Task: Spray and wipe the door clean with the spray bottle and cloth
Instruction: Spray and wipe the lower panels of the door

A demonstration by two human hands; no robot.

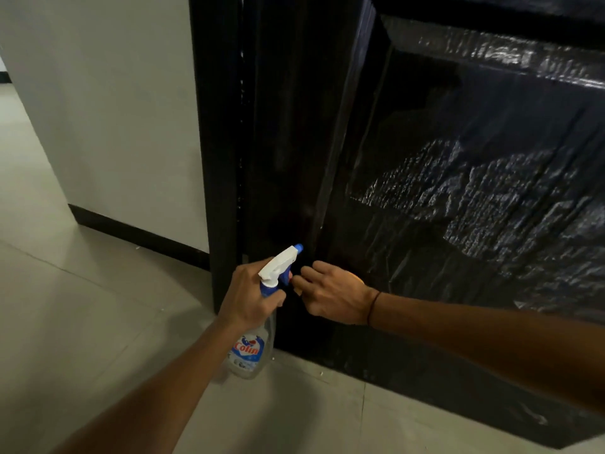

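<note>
A clear spray bottle [252, 352] with a white and blue trigger head and a "Colin" label hangs low in front of the black door [458, 204], nozzle pointing at the door's left edge. My left hand [248, 293] grips the bottle round its neck. My right hand [330, 290] comes in from the right with curled fingers, and its fingertips pinch at the blue trigger just under the spray head. The door's surface is covered in wrinkled, shiny black film. No cloth is visible.
The black door frame [222, 158] stands just left of the door, with a white wall [124, 126] and dark skirting [137, 234] beyond it. Pale floor tiles [98, 322] spread below and to the left.
</note>
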